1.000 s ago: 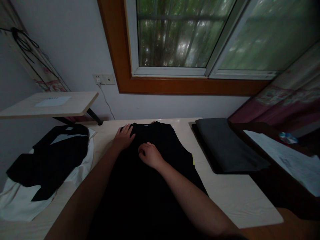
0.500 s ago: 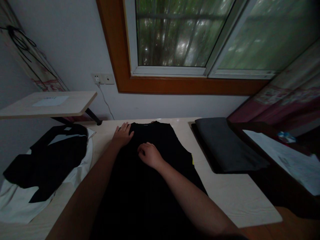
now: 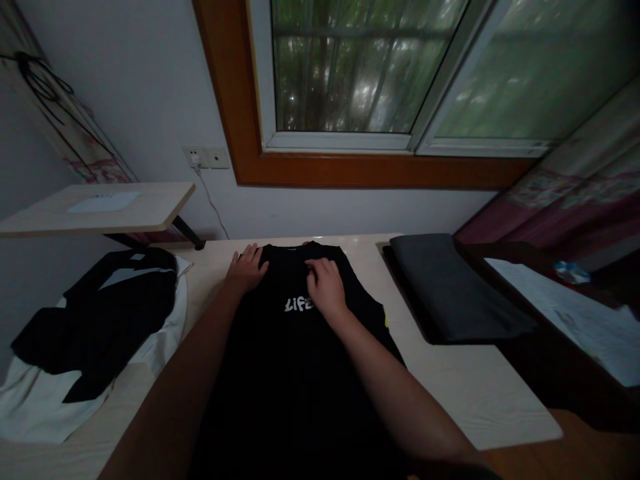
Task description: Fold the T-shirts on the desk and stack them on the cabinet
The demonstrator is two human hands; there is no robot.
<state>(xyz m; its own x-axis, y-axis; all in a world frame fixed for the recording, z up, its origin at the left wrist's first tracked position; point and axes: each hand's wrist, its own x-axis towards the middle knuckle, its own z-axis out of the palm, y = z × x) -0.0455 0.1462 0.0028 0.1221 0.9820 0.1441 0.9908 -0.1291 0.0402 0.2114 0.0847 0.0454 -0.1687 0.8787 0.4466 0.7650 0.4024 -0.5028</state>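
Observation:
A black sleeveless shirt (image 3: pixel 280 360) lies spread on the pale wooden table, its neckline toward the wall. White lettering (image 3: pixel 295 305) shows on its upper middle, partly covered by my right hand. My left hand (image 3: pixel 247 268) rests flat with fingers spread on the shirt's left shoulder edge. My right hand (image 3: pixel 326 287) lies palm down on the chest below the neckline, to the right of centre. Its fingers are slightly bent and apart, and I see no cloth gripped in them. A yellow-green strip (image 3: pixel 385 316) edges the right side of the shirt.
Black and white clothes (image 3: pixel 120 320) lie heaped on the left below a small raised shelf (image 3: pixel 165 210). Folded dark grey cloth (image 3: pixel 450 287) sits at the table's right. Behind are a wall socket (image 3: pixel 205 158) with a plugged cable and a wood-framed window (image 3: pixel 370 172).
My right hand has moved up and to the right across the shirt, its fingers less curled, uncovering part of the white lettering. My left hand has stayed in place.

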